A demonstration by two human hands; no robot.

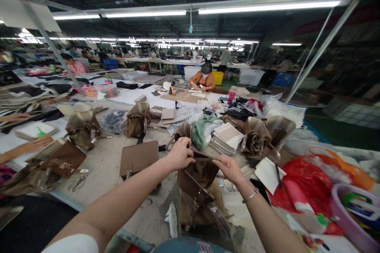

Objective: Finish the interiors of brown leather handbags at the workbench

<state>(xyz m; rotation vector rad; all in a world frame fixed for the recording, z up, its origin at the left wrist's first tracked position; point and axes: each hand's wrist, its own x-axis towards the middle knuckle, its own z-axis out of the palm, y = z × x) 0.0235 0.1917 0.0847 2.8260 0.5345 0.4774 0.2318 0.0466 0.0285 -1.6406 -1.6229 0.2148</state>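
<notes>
A brown handbag (194, 187) stands before me at the table's front edge, its mouth facing up and clear plastic wrapped on its hardware. My left hand (180, 153) pinches the left end of the bag's upper rim. At the other end of that rim, my right hand (228, 168) grips with thumb and fingers. The rim stretches between both hands. To the left lies a flat brown bag panel (139, 158), close to my left forearm. A white cloth scrap (171, 219) rests beside the bag's lower left side.
Scissors (78, 180) lie on the left, near another brown bag (63, 158). A co-worker's hand (38, 145) reaches in there. Stacked pale panels (227, 138) sit beyond my right hand. A purple basin (353, 217) and red plastic bag (311, 184) crowd the right. Another person (203, 79) sits opposite.
</notes>
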